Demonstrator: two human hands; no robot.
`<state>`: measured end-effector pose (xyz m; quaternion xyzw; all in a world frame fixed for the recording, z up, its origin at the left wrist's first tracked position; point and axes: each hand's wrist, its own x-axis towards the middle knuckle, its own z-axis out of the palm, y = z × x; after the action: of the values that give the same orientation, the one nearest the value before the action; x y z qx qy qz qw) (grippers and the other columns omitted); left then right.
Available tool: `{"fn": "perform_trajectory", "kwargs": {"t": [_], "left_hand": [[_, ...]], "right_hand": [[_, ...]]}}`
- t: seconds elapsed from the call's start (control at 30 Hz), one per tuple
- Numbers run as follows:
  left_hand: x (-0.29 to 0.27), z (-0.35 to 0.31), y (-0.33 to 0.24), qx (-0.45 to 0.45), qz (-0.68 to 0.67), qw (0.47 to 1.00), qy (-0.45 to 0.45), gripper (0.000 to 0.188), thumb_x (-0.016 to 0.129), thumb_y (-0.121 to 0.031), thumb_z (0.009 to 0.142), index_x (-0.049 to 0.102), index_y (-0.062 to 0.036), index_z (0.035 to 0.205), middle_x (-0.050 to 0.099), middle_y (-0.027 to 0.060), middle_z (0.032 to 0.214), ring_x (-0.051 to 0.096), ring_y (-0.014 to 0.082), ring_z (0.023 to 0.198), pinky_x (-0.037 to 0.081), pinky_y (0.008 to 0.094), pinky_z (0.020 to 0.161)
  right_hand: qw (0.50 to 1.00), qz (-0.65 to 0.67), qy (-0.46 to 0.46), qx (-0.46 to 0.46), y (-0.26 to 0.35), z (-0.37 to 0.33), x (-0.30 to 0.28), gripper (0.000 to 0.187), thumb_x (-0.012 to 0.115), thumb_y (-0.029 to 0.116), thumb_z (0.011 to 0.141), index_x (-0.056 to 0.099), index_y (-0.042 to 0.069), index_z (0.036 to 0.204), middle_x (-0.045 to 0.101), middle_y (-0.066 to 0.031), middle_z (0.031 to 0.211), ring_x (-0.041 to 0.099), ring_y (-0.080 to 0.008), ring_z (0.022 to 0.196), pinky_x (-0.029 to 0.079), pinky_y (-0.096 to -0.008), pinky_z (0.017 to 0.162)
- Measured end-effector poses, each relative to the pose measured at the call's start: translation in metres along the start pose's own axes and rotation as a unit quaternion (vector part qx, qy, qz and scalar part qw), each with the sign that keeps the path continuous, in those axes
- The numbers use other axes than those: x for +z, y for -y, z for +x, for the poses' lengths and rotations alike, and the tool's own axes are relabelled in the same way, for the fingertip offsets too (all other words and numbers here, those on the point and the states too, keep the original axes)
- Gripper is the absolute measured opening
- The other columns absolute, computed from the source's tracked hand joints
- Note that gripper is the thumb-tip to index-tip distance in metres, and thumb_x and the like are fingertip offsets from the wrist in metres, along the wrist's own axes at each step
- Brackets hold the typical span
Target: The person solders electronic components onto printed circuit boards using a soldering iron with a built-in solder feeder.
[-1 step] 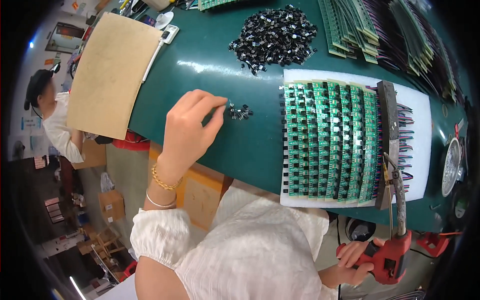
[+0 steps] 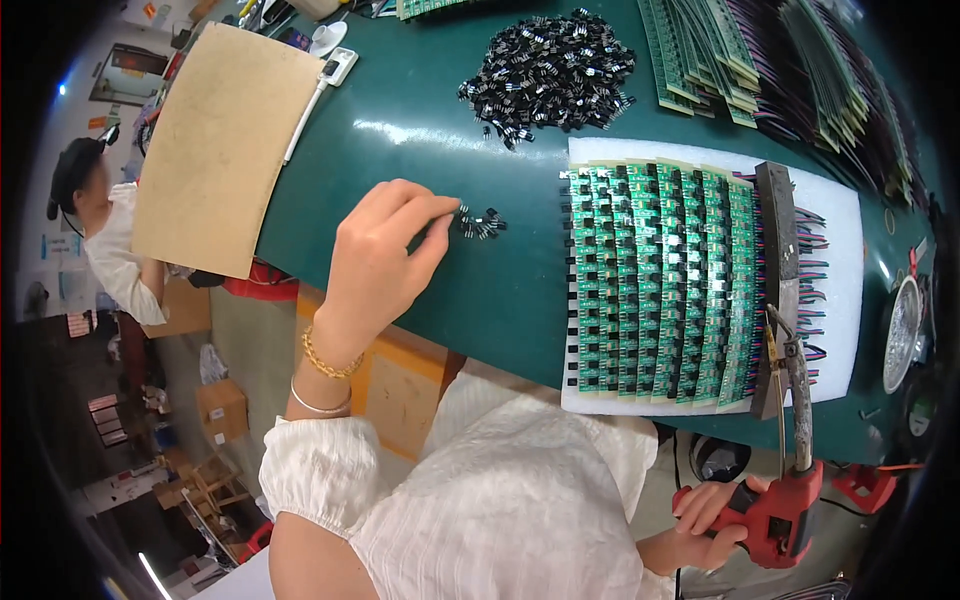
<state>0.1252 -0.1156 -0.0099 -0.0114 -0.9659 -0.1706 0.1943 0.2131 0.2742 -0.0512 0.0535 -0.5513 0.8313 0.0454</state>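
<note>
My left hand point(image 2: 385, 245) is over the green table with thumb and index finger brought together in a pinch. Its fingertips touch the edge of a small cluster of black three-legged electronic components point(image 2: 483, 224). Whatever sits between the tips is too small to make out. Down at the right, my right hand point(image 2: 708, 525) is wrapped round the grip of a red soldering gun point(image 2: 785, 515), its metal tip pointing up beside the boards. Rows of green circuit boards point(image 2: 660, 280) fitted with black components lie on a white foam sheet point(image 2: 835, 290), under a dark metal bar point(image 2: 775, 240).
A big heap of loose black components point(image 2: 545, 75) lies at the back. More circuit boards with wires point(image 2: 700, 50) are stacked at the far right. A brown board point(image 2: 220, 150) and a white power strip point(image 2: 340, 68) are at the left. Another person point(image 2: 95, 195) sits beyond.
My left fingertips have shifted very slightly to the right, against the small cluster. My right hand and the soldering gun look unmoved.
</note>
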Motion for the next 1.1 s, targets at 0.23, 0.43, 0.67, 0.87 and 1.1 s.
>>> {"fn": "perform_trajectory", "kwargs": {"t": [0.23,0.43,0.67,0.87,1.1], "left_hand": [[-0.003,0.007,0.009,0.121,0.025,0.990,0.073,0.018,0.069,0.007,0.073,0.069,-0.0003,0.090,0.062,0.0092,0.082,0.061,0.0229,0.074,0.051,0.0323,0.063],[-0.004,0.018,0.013,0.161,0.033,0.985,0.050,0.017,0.069,0.004,0.072,0.068,-0.0008,0.088,0.063,0.0068,0.082,0.060,0.0216,0.071,0.052,0.0305,0.063],[0.003,-0.001,-0.114,0.225,-0.396,0.881,0.129,0.031,0.072,0.005,0.062,0.068,0.0035,0.093,0.063,0.0114,0.084,0.060,0.0220,0.067,0.050,0.0311,0.055],[0.057,-0.017,-0.171,0.295,-0.437,0.848,0.053,0.033,0.070,0.002,0.063,0.065,0.0100,0.095,0.057,0.0112,0.081,0.055,0.0210,0.064,0.046,0.0285,0.050],[0.064,-0.022,-0.180,0.317,-0.385,0.866,0.045,0.040,0.067,-0.005,0.057,0.064,0.0115,0.093,0.057,0.0110,0.079,0.055,0.0203,0.064,0.046,0.0278,0.049]], "right_hand": [[1.000,0.010,0.019,-0.006,0.002,0.005,0.006,0.063,0.050,0.040,0.099,0.030,-0.007,0.136,0.043,-0.0039,0.055,0.043,-0.0139,0.039,0.041,-0.0278,0.042],[1.000,0.018,0.003,-0.001,0.001,0.003,0.010,0.062,0.053,0.037,0.099,0.029,-0.006,0.137,0.046,-0.0057,0.057,0.044,-0.0150,0.040,0.041,-0.0283,0.042],[0.988,-0.099,-0.088,0.075,0.001,0.002,0.037,0.065,0.066,0.029,0.091,0.031,-0.004,0.134,0.053,-0.0090,0.063,0.045,-0.0137,0.045,0.039,-0.0256,0.044],[0.971,-0.190,-0.142,0.018,-0.002,0.012,0.041,0.071,0.075,0.026,0.084,0.033,0.000,0.135,0.062,-0.0111,0.076,0.050,-0.0105,0.054,0.038,-0.0217,0.051],[0.970,-0.122,-0.129,0.168,0.021,0.014,0.035,0.039,0.069,0.012,0.083,0.044,0.002,0.111,0.061,-0.0060,0.075,0.051,-0.0104,0.060,0.041,-0.0244,0.059]]}}
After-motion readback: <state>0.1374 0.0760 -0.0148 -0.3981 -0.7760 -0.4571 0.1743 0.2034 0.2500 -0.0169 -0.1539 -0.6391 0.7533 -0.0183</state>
